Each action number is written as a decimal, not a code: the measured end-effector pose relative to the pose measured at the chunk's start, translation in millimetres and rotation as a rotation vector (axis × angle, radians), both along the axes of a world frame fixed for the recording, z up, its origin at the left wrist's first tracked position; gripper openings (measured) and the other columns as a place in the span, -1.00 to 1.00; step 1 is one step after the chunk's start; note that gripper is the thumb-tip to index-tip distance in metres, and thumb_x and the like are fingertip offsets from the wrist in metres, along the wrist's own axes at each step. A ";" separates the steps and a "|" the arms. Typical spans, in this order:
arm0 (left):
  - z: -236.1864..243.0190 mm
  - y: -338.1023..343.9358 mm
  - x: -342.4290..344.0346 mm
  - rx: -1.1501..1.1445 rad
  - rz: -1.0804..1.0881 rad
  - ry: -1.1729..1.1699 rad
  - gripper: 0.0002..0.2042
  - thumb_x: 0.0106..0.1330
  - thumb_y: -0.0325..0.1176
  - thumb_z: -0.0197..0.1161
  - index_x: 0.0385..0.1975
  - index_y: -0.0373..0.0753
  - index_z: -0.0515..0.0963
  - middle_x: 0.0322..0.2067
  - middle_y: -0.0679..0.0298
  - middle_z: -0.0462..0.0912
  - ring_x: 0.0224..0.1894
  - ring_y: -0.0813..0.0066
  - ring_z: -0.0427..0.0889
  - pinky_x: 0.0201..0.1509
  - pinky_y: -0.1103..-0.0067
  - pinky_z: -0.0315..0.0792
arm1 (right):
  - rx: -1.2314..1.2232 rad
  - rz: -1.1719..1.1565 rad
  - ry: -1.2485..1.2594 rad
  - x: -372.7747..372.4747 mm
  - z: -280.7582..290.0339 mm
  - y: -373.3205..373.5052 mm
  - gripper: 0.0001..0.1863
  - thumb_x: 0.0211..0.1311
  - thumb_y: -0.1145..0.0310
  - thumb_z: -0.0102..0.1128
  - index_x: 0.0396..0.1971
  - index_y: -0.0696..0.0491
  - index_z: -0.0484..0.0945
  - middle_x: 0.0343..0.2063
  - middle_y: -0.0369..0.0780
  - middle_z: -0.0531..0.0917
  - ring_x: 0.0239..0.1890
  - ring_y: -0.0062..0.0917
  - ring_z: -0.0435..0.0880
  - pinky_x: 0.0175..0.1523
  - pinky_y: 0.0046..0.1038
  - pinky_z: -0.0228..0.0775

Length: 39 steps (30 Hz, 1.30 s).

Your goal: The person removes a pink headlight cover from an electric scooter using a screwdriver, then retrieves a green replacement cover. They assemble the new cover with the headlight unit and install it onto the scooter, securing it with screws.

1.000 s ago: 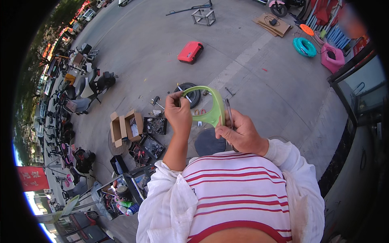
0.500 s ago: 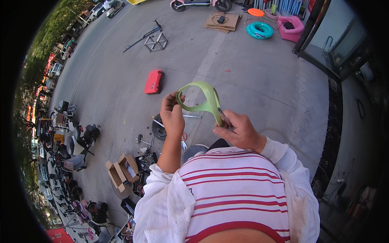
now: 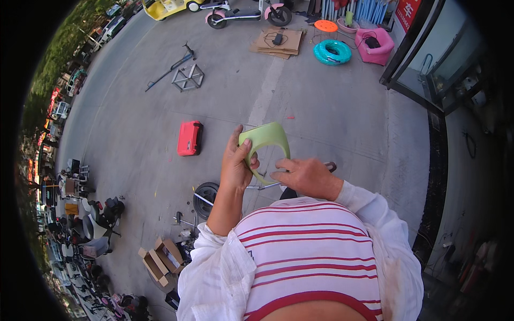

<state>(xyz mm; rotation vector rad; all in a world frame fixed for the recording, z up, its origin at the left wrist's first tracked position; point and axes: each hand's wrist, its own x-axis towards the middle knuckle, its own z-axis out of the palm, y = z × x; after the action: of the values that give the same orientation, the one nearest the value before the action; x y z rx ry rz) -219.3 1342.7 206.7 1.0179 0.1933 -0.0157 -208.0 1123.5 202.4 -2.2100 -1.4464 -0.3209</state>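
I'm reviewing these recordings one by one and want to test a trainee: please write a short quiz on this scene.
1. True or false: the left hand grips the light-green curved plastic part with a large opening.
2. In the picture, where does the red box-shaped hard case lie relative to that part?
A) To its left
B) To its right
C) Directly below it
3. What lies on the flat brown cardboard sheets on the ground?

Key:
1. True.
2. A.
3. A small black box-shaped device with a cable.
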 end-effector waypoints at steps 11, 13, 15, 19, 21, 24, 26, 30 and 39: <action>19.7 90.8 230.0 -0.052 0.135 0.124 -0.43 0.54 0.09 -0.34 0.23 -0.26 0.30 -0.48 0.29 0.52 -0.84 0.71 0.18 -0.81 0.72 0.18 | 0.622 -0.204 0.467 225.9 19.7 91.2 -0.58 0.20 0.35 0.31 0.04 0.13 0.49 -0.15 -0.20 0.65 -0.61 -0.71 0.50 -0.52 -0.64 0.39; 15.4 105.0 270.4 -0.047 0.131 0.126 -0.43 0.53 0.09 -0.34 0.21 -0.26 0.31 -0.50 0.30 0.51 -0.85 0.71 0.17 -0.81 0.71 0.17 | 0.642 -0.115 1.042 268.0 28.5 113.6 -0.63 0.23 0.35 0.28 -0.01 0.16 0.48 -0.28 -0.24 0.67 -0.64 -0.77 0.40 -0.55 -0.67 0.28; 13.3 118.1 313.0 -0.005 0.112 0.117 -0.41 0.53 0.12 -0.33 0.23 -0.26 0.30 -0.53 0.32 0.50 -0.82 0.71 0.18 -0.78 0.70 0.16 | 0.599 -0.036 1.376 314.2 32.3 133.3 -0.68 0.25 0.35 0.24 -0.06 0.18 0.47 -0.37 -0.28 0.67 -0.66 -0.80 0.35 -0.57 -0.69 0.23; -11.5 157.2 409.4 0.453 0.164 -0.059 -0.41 0.52 0.11 -0.30 0.23 -0.30 0.28 -0.38 0.22 0.56 -0.56 0.55 0.45 -0.48 0.63 0.40 | 0.508 -0.006 1.428 413.1 25.6 179.5 -0.75 0.30 0.33 0.19 -0.16 0.17 0.47 -0.42 -0.29 0.67 -0.67 -0.80 0.35 -0.56 -0.68 0.25; -23.9 159.5 467.0 0.837 0.273 -0.161 -0.42 0.52 0.09 -0.29 0.21 -0.31 0.29 -0.29 0.18 0.56 -0.43 0.49 0.45 -0.36 0.61 0.35 | 0.512 -0.049 1.381 461.7 16.7 206.2 -0.77 0.31 0.33 0.16 -0.17 0.17 0.47 -0.41 -0.28 0.67 -0.68 -0.80 0.35 -0.57 -0.68 0.25; -27.8 189.3 551.8 0.879 0.341 -0.187 -0.55 0.53 -0.08 -0.17 0.08 -0.37 0.41 -0.18 0.10 0.56 -0.14 0.31 0.50 0.01 0.47 0.36 | 0.548 -0.018 1.386 545.0 12.3 245.2 -0.79 0.33 0.35 0.13 -0.15 0.16 0.47 -0.41 -0.27 0.66 -0.69 -0.80 0.36 -0.60 -0.69 0.25; -23.0 232.7 605.6 0.730 0.330 -0.106 -0.62 0.53 -0.17 -0.11 0.01 -0.36 0.48 -0.17 0.12 0.56 -0.14 0.35 0.55 -0.01 0.48 0.45 | 0.580 0.126 1.520 601.3 22.6 266.6 -0.81 0.34 0.37 0.12 -0.15 0.15 0.48 -0.40 -0.27 0.66 -0.70 -0.79 0.37 -0.61 -0.69 0.25; -16.3 303.9 684.6 0.446 0.292 0.032 -0.65 0.53 -0.20 -0.08 0.10 -0.31 0.44 -0.14 0.19 0.58 -0.19 0.52 0.59 -0.18 0.57 0.54 | 0.606 0.201 1.569 702.7 14.2 312.7 -0.82 0.36 0.39 0.09 -0.14 0.15 0.48 -0.36 -0.24 0.65 -0.72 -0.79 0.37 -0.61 -0.73 0.24; -52.7 400.0 845.5 0.430 0.196 -0.183 0.03 0.15 -0.15 0.43 0.44 -0.12 -0.27 0.14 0.05 0.32 0.12 0.26 0.43 0.13 0.39 0.43 | 0.389 0.111 1.203 890.5 -18.9 465.0 -0.70 0.21 0.35 0.30 -0.12 0.19 0.57 -0.34 -0.28 0.66 -0.31 -0.65 0.58 -0.18 -0.55 0.39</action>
<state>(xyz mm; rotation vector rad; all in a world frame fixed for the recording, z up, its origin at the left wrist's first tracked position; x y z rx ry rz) 626.2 1742.6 154.0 1.4172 0.1307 0.3075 682.5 1588.5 183.5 -1.4704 -0.7111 0.6281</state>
